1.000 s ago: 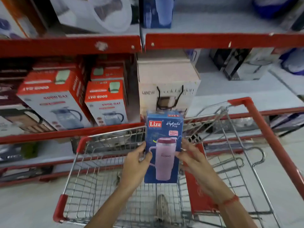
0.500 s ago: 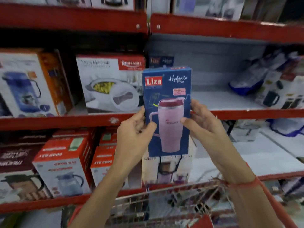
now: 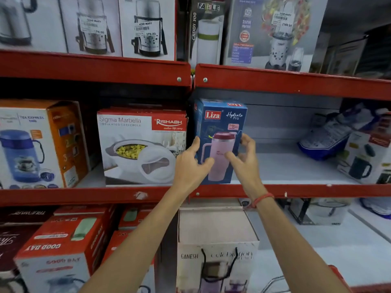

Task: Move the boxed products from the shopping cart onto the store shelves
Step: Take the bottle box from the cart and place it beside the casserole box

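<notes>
A tall blue Liza box (image 3: 220, 123) with a pink tumbler pictured on it stands upright at the left end of the middle shelf's grey board (image 3: 285, 168), right beside a white and red casserole box (image 3: 141, 144). My left hand (image 3: 190, 166) grips its left side and front. My right hand (image 3: 243, 157) holds its right edge with the fingers spread across the front. Only a sliver of the shopping cart (image 3: 277, 282), wire and a red corner, shows at the bottom right.
Red shelf rails (image 3: 285, 78) run above and below. An orange tea flask box (image 3: 42, 142) stands far left, mug boxes and a blue pack (image 3: 330, 136) far right. Bare grey board lies between the Liza box and those. Red jug boxes and a Ganesh box (image 3: 215, 250) fill the lower shelf.
Both hands lifted the Liza box out of the cart, raised it and carried it forward onto the middle shelf. The view tilted up from the cart to the shelves.
</notes>
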{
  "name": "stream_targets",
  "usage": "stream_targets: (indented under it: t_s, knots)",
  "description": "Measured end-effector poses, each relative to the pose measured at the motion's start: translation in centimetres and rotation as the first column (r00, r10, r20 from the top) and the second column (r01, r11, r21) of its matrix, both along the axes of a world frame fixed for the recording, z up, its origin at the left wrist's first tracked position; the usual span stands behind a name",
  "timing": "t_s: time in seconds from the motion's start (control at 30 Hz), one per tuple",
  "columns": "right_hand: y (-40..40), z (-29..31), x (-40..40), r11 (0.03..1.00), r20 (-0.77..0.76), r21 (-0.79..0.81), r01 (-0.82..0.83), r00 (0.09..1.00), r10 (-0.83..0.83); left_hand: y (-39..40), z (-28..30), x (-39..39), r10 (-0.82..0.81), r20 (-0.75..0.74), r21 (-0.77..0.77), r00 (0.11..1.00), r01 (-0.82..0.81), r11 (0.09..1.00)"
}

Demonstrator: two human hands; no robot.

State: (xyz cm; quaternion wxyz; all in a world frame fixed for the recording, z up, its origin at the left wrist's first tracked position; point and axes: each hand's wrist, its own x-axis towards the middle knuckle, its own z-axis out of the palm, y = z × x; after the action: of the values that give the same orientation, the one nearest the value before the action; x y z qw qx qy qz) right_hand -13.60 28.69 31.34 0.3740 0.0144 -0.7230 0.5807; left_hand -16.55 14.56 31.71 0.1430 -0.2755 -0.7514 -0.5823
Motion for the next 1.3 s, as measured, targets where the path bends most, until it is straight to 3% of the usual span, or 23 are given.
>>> stream_targets:
  t_s: [0.23, 0.3, 0.37, 0.43, 0.53, 0.63, 0.73, 1.03, 1.1, 1.2, 1.27, 1.3]
  knots:
    - [0.3, -2.3, -1.8, 1.000, 0.044, -0.008, 0.023, 0.999, -0.023, 0.2, -2.1, -3.1, -0.039, 0.092, -0.095, 0.995, 0.048, 0.994]
    - [-0.3, -2.5, -1.6, 0.995, 0.055, 0.015, 0.095, 0.994, -0.096, -0.4, -2.4, -2.5, -0.068, 0.076, -0.085, 0.995, 0.075, 0.994]
    - [-1.9, -2.3, -1.1, 0.958, -0.003, 0.114, 0.264, 0.964, -0.266, -1.9, -2.4, -1.5, -0.016, -0.053, -0.029, 0.998, 0.015, 0.999]
    - [-4.2, -1.9, -0.7, 0.934, -0.127, 0.173, 0.314, 0.947, -0.295, -4.0, -2.4, -1.0, 0.165, -0.229, 0.072, 0.959, -0.152, 0.986]
    - [-7.7, -1.8, -0.9, 0.971, -0.032, 0.230, 0.061, 0.998, -0.055, -8.3, -2.4, -1.5, 0.445, -0.263, 0.216, 0.856, -0.397, 0.892]
    - [-10.0, -2.7, -1.9, 0.971, 0.184, 0.204, -0.126, 0.979, 0.088, -12.3, -3.5, -3.2, 0.545, -0.087, 0.097, 0.834, -0.537, 0.838]
    - [-10.9, -3.2, -2.3, 0.975, 0.322, 0.146, -0.170, 0.940, 0.115, -14.4, -4.4, -3.9, 0.483, 0.021, -0.063, 0.875, -0.481, 0.875]
    - [-11.5, -3.1, -2.8, 0.979, 0.358, 0.168, -0.112, 0.933, 0.045, -16.1, -3.4, -3.1, 0.400, 0.050, -0.015, 0.915, -0.400, 0.916]
    - [-11.4, -3.1, -2.5, 0.983, 0.306, 0.171, -0.060, 0.952, 0.005, -15.7, -3.4, -2.6, 0.436, 0.025, -0.046, 0.900, -0.434, 0.900]
    - [-10.2, -2.4, -1.5, 0.987, 0.083, 0.043, 0.155, 0.984, -0.158, -13.3, -3.2, -1.0, 0.465, -0.208, 0.016, 0.860, -0.473, 0.881]
    - [-8.7, -1.9, -0.9, 0.949, -0.030, -0.013, 0.316, 0.948, -0.316, -10.5, -3.0, 0.3, 0.316, -0.266, 0.000, 0.911, -0.327, 0.945]
    - [-7.8, -1.8, -0.7, 0.932, -0.047, -0.025, 0.362, 0.931, -0.363, -8.9, -2.9, 0.8, 0.200, -0.226, -0.039, 0.953, -0.214, 0.976]
